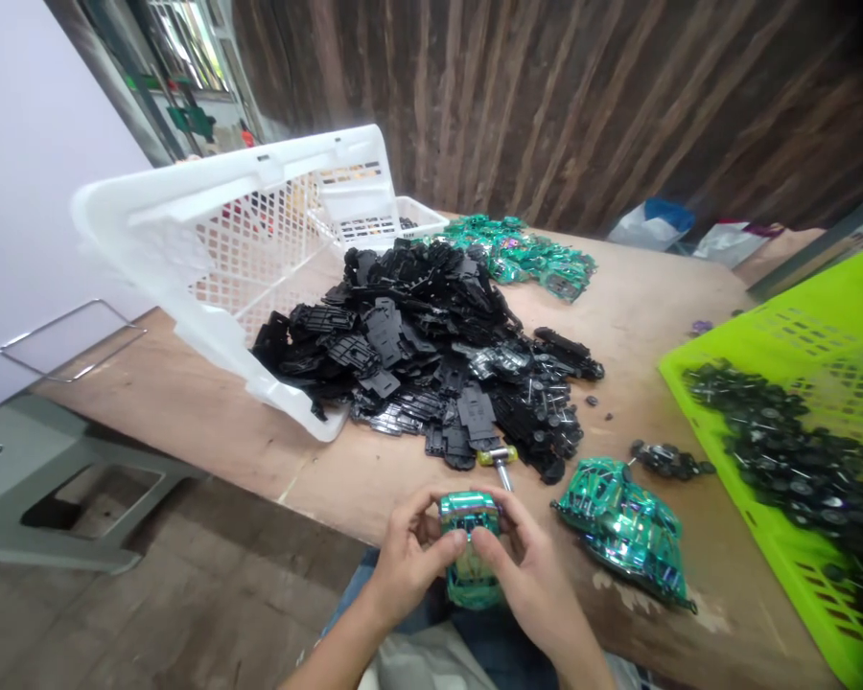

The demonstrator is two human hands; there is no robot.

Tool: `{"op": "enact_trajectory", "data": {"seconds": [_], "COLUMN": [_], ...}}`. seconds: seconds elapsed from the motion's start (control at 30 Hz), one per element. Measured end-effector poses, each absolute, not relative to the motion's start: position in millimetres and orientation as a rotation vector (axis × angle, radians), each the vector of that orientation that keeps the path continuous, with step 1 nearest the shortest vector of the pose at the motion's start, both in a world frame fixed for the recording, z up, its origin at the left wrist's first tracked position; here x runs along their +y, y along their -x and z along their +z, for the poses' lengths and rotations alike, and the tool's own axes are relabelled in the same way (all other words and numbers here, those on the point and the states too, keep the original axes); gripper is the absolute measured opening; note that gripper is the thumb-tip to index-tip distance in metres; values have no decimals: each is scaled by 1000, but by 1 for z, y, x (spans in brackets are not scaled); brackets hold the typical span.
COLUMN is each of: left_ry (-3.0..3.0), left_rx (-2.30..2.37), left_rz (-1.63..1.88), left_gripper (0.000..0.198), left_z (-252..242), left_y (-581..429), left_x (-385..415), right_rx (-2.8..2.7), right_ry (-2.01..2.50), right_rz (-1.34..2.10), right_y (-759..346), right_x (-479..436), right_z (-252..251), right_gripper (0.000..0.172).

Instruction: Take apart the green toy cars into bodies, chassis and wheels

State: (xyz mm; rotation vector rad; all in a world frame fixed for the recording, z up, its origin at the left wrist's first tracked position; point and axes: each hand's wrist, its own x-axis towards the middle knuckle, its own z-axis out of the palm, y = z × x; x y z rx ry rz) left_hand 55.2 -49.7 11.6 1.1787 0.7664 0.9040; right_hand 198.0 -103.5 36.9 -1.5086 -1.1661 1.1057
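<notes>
Green car shell (473, 580), held in both hands at the tabletop's near edge

Tabletop (640, 311): bare wood, carrying the lots below.
White basket (237, 163): far left, tipped, open side toward the pile.
Yellow-green basket (752, 513): right; contains dark wheels (783, 450), many on metal axles.
Black plastic parts (417, 335): loose heap, centre, reaching into the white basket's mouth.
Far green shells (524, 251): spread behind the black heap.
Near green shells (622, 527): small group, right of the hands, well apart from the far lot.
Left hand (407, 561) and right hand (528, 565): one on each side of the held shell, equally near it. Fingers curled closed about its sides, thumbs pressed on top, tips nearly meeting; no gap seen between grip and shell.
Held shell: directly between the palms, long axis running near to far.
Wheel set (668, 460): beside the yellow-green basket.
Yellow-handled tool (498, 455): just beyond the hands, metal shaft pointing near.
</notes>
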Motion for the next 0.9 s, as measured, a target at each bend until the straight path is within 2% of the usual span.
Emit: {"op": "enact_trajectory", "data": {"seconds": [0.07, 0.17, 0.33, 0.47, 0.57, 0.63, 0.7, 0.8, 0.9], "left_ry": [-1175, -1177, -1375, -1410, -1286, -1256, -1276, -1352, -1427], "left_rx": [781, 790, 953, 1065, 1030, 1003, 1001, 1014, 1013], "left_rz": [945, 848, 808, 793, 817, 815, 782, 768, 830], "left_gripper": [29, 32, 53, 37, 42, 43, 34, 14, 7], "left_z": [12, 9, 7, 6, 5, 5, 5, 5, 4], "left_y": [-52, -43, -31, -39, -45, -46, -46, -45, -48], "left_x": [-44, -36, -28, -28, -29, -29, -28, -27, -27], "right_rx": [-1199, -1330, -1802, -1910, -1760, -1614, -1532, -1620, -1784], "right_ry": [1543, 1697, 1830, 1827, 1844, 1872, 1892, 1875, 1798], "right_rz": [1111, 890, 527, 392, 467, 549, 570, 498, 365], "right_y": [-199, -198, -180, -177, -188, -195, -198, -195, -190], "right_x": [-106, -105, -93, -89, -91, -92, -95, -103, -111], "right_z": [34, 32, 36, 32, 25, 22, 19, 18, 16], "right_gripper": [37, 30, 33, 30, 23, 24, 26, 18, 19]}}
